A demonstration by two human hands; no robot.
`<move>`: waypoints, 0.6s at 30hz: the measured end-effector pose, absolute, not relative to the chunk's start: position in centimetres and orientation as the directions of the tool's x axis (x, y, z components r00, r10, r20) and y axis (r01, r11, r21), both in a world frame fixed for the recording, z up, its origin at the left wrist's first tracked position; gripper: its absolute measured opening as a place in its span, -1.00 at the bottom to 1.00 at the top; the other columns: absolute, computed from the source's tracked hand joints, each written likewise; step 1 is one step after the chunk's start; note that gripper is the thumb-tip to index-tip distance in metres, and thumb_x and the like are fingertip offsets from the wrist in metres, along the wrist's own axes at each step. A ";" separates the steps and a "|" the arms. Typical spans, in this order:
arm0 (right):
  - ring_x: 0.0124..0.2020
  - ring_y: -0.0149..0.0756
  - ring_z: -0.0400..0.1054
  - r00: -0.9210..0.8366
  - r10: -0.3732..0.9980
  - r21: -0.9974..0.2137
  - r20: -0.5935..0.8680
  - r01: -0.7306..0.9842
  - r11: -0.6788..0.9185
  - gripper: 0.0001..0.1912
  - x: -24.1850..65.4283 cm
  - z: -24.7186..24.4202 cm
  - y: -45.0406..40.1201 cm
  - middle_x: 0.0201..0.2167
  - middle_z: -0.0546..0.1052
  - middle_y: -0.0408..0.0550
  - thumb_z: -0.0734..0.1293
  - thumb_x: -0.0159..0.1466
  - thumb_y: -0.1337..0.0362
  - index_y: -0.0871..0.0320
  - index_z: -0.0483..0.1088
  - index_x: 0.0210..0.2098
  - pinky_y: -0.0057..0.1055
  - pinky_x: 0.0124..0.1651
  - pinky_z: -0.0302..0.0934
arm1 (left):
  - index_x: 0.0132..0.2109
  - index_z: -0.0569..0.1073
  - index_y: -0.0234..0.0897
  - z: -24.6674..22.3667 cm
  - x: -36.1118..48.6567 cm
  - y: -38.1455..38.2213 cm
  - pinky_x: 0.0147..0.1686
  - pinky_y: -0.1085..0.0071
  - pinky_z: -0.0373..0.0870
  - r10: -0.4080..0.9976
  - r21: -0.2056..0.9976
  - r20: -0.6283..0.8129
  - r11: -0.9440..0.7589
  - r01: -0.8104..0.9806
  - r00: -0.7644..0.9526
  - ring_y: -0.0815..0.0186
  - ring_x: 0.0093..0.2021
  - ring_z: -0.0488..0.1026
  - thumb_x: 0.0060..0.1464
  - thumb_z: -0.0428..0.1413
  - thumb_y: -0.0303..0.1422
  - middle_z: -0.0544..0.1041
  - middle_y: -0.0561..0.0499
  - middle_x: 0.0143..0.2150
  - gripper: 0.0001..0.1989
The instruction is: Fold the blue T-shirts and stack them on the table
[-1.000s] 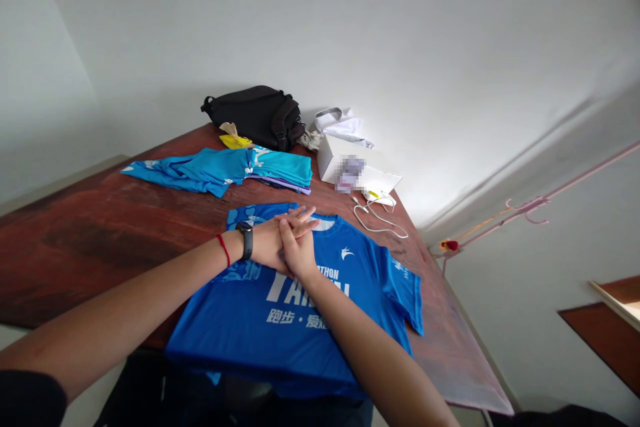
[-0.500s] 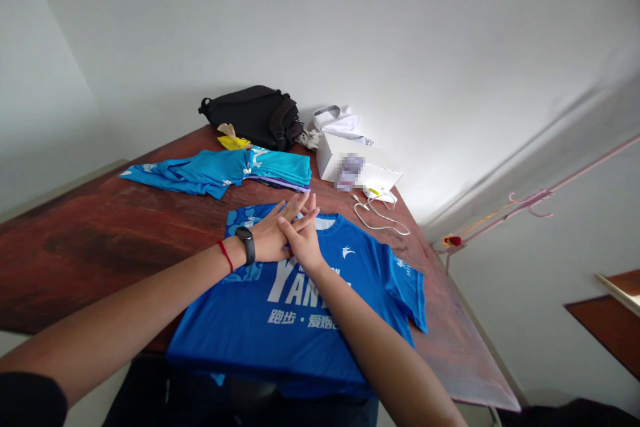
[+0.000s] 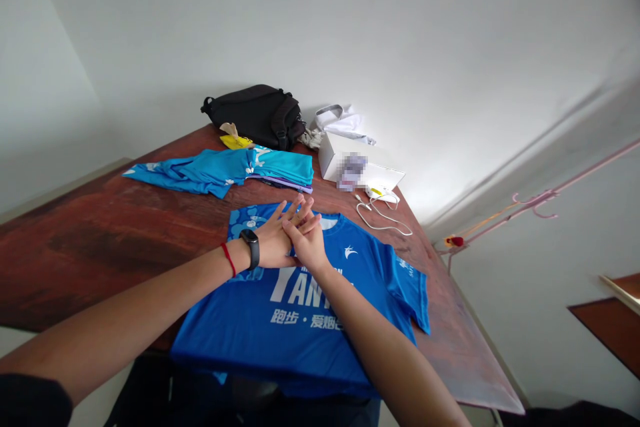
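A blue short-sleeved T-shirt [image 3: 350,293] with white lettering lies spread front side up on the table, its collar away from me and its hem at the near edge. Over its upper chest, near the collar, my two hands overlap. My left hand [image 3: 276,240], with a black watch [image 3: 251,248] and a red string at the wrist, has its fingers stretched out and spread. Across its fingers lies my right hand [image 3: 309,243], fingers extended and partly hidden among those of the left. Neither grips the shirt. Whether the hands press on the cloth I cannot tell.
Beyond the shirt lies a stack of folded clothes [image 3: 285,167] with a light blue garment trailing left. Farther back are a black bag [image 3: 250,113], a yellow packet [image 3: 235,141], a white box [image 3: 330,157] and a white cable [image 3: 380,223]. A pink pole [image 3: 575,177] stands right.
The whole view has shifted slightly, so everything sits a little farther right. My hands stay overlapped above the shirt, with the fingers only slightly moved against each other.
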State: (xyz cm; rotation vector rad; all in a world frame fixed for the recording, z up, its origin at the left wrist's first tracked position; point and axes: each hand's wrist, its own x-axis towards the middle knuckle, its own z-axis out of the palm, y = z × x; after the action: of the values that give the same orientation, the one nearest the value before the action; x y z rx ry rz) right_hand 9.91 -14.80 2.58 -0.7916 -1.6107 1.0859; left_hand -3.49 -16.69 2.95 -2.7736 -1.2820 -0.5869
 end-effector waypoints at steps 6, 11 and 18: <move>-0.11 -0.07 0.51 -0.314 0.842 -0.863 0.438 0.116 0.492 -0.60 10.2 2.3 -14.7 -0.10 0.60 0.03 0.33 0.29 0.12 0.13 0.44 0.07 -0.18 -0.05 0.41 | 0.51 -0.27 -0.21 2.5 -3.7 -16.7 0.36 -0.20 -0.31 0.772 0.224 0.296 -0.628 0.745 0.562 -0.26 0.47 -0.47 -0.04 0.31 -0.07 -0.41 -0.27 0.53 0.20; -0.10 0.00 0.51 -0.298 0.866 -0.853 0.401 0.225 0.472 -0.57 10.5 0.9 -13.9 -0.18 0.63 0.03 0.28 0.34 0.00 0.14 0.50 0.03 -0.14 -0.04 0.39 | 0.51 -0.21 -0.12 3.5 -3.9 -16.4 0.37 -0.15 -0.17 0.767 0.246 0.251 -0.641 0.727 0.591 -0.18 0.49 -0.30 0.07 0.22 -0.29 -0.38 -0.19 0.54 0.03; 0.46 -0.10 -0.08 -0.380 0.743 -0.712 0.550 0.252 0.656 -0.38 10.4 1.8 -14.9 0.46 0.05 0.05 0.10 0.47 0.01 0.11 0.05 0.44 -0.07 0.44 -0.09 | 0.48 0.00 -0.34 4.9 -5.2 -14.4 0.39 0.07 0.01 0.829 0.460 0.438 -0.538 0.706 0.347 0.11 0.47 -0.01 0.31 -0.13 -0.41 0.01 -0.19 0.49 -0.37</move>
State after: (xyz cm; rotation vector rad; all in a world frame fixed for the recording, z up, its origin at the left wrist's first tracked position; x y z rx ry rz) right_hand 10.36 -14.88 1.80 -0.7795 -1.9371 0.6609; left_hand -5.23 -14.44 4.92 -2.7288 -1.5764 -1.0838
